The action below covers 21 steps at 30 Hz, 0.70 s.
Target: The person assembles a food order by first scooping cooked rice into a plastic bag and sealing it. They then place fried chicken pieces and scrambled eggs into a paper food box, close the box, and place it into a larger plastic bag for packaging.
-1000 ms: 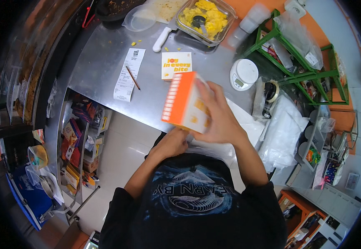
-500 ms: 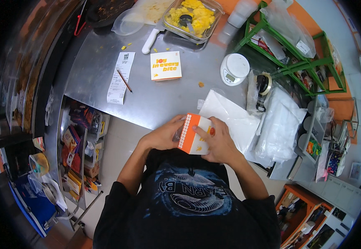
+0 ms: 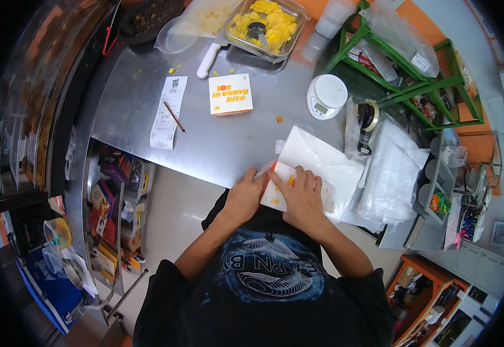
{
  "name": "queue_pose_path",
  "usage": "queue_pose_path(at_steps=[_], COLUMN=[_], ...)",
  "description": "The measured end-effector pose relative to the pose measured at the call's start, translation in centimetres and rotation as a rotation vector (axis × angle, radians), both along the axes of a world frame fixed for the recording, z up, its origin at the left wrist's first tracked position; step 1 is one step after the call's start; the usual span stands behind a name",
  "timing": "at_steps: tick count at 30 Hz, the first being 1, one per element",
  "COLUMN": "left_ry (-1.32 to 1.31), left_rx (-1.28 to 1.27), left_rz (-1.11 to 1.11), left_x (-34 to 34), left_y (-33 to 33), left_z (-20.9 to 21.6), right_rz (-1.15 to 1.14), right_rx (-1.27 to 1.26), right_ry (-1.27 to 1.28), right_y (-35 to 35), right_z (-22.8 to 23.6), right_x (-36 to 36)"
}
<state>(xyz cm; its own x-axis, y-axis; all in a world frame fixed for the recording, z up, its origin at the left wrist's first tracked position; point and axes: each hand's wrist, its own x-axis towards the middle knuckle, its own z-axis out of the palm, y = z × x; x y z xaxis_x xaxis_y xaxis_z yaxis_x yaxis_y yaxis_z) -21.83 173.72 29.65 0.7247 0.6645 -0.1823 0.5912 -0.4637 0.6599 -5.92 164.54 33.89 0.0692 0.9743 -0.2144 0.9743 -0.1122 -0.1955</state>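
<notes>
A small white-and-orange cardboard box [image 3: 273,198] is held in front of my shirt at the table's near edge, white printed face up. My left hand [image 3: 244,198] grips its left side, fingers bent around the far left corner. Across the top lies my right hand [image 3: 304,199], its index finger and thumb pressing on the box and its other fingers curled over the far side. Thin clear plastic shows at the far left corner, near my left fingertips. Both hands partly hide the box. A stack of white sheets [image 3: 315,162] in clear plastic lies just beyond my right hand.
A similar box [image 3: 230,93] sits on the steel table [image 3: 217,139], near a receipt [image 3: 168,113] with a pencil [image 3: 174,117] on it. Farther back are a knife [image 3: 209,60] and a glass dish [image 3: 287,53] of yellow food. A scale [image 3: 327,96] and green baskets [image 3: 425,87] stand right.
The box has turned so its orange side is mostly out of sight. My left hand has swung around to its far left corner, and my right hand has shifted over the top.
</notes>
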Motion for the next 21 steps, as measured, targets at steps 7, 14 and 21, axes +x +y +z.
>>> queue_pose_path(at_steps=[7,14,21], left_ry=[-0.174,-0.145,-0.599], left_rx=[-0.093,-0.137,-0.441], left_rz=[0.065,0.159,0.272], left_x=[-0.7,-0.7,-0.7], left_y=[0.9,2.7,4.1], left_z=[3.5,4.0,6.8], right_rz=[-0.037,-0.641,-0.731], right_rx=[-0.074,-0.097,0.613], right_ry=[0.072,0.413,1.599], right_y=[0.2,-5.2,-7.3], right_z=[0.4,1.7,8.7], right_x=[1.0,6.0,8.4])
